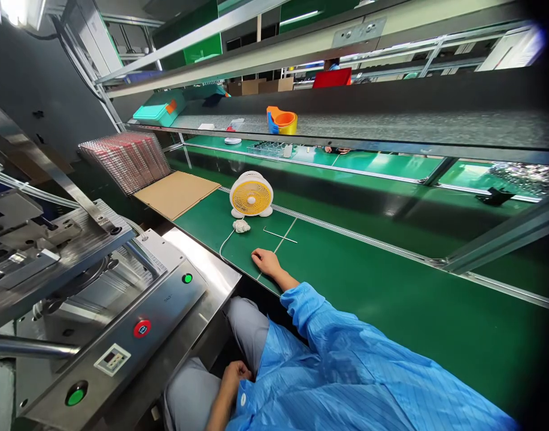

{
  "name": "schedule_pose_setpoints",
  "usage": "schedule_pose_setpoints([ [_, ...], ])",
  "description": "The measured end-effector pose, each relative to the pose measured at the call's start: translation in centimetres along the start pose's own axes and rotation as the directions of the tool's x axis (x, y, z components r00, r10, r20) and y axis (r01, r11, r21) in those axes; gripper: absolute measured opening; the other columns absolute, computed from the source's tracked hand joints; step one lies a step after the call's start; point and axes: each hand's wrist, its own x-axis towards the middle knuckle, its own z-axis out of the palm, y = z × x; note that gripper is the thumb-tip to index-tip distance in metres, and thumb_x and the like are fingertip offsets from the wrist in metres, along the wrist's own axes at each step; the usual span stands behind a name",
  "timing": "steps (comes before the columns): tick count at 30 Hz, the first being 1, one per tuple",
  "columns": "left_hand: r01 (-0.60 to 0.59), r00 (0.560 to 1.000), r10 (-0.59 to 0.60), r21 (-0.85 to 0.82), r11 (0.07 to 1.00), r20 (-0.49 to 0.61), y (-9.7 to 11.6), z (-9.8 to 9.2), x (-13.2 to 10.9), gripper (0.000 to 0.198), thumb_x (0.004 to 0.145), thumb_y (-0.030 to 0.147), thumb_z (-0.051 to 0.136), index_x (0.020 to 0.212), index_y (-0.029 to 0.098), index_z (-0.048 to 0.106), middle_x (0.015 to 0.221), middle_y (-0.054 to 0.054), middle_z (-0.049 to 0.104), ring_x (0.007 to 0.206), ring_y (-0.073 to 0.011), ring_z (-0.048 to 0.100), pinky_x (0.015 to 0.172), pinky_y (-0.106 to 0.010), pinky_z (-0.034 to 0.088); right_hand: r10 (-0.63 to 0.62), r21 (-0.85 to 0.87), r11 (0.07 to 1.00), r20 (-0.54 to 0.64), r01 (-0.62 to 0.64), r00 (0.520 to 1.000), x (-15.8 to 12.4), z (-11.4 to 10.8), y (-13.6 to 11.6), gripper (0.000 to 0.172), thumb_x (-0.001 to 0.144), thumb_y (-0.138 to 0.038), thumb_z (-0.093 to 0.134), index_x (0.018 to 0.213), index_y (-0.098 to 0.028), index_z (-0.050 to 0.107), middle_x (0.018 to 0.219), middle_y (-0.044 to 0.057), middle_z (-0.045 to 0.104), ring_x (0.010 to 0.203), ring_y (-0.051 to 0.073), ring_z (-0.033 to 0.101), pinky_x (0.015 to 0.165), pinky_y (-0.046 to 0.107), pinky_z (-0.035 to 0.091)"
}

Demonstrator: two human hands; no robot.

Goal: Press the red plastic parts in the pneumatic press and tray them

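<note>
My right hand [266, 262] rests on the green tabletop [346, 281], fingers curled in, with nothing visible in them. Just beyond it lies a thin L-shaped metal rod [281, 236], like a hex key, which the hand does not touch. Farther back stands a small fan [251, 197] with a yellow front and white housing. In front of the fan sits a bundled white cord [241, 226], one strand running to the table's near edge. Down in my lap is my left hand [235, 377], loosely closed, apparently empty; its fingertips are partly hidden.
At left stands a metal machine with a control panel [142, 328] bearing green and red buttons. Flat cardboard [178, 193] lies at the table's far end beside stacked wire-like racks [126, 158]. Above runs a shelf [346, 123] with orange-and-yellow bins [283, 121] and a teal box [160, 109].
</note>
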Motion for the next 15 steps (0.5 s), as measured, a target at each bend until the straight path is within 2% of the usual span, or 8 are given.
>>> schedule_pose_setpoints([
  [8,-0.028,0.997,0.023,-0.075,0.997,-0.068,-1.1,0.9,0.9,0.018,0.062,0.035,0.059,0.058,0.025,0.044,0.061,0.001,0.052,0.077,-0.0243,0.063,0.075,-0.038,0.046,0.0,0.003,1.0,-0.004,0.0,1.0,0.0,0.0,0.1,0.017,0.093,-0.022,0.054,0.097,-0.024,0.071,0.097,0.002,0.073,0.087,0.021,0.065,0.076,0.028,0.046],
  [15,-0.035,0.997,0.03,-0.068,0.997,-0.067,-1.3,0.7,0.9,0.015,0.064,0.036,0.058,0.061,0.026,0.047,0.065,0.0,0.056,0.082,-0.0261,0.065,0.078,-0.039,0.047,0.0,0.003,1.0,-0.002,0.0,1.0,0.0,0.0,0.0,0.017,0.093,-0.021,0.054,0.096,-0.024,0.071,0.096,0.002,0.073,0.087,0.021,0.065,0.075,0.027,0.045],
])
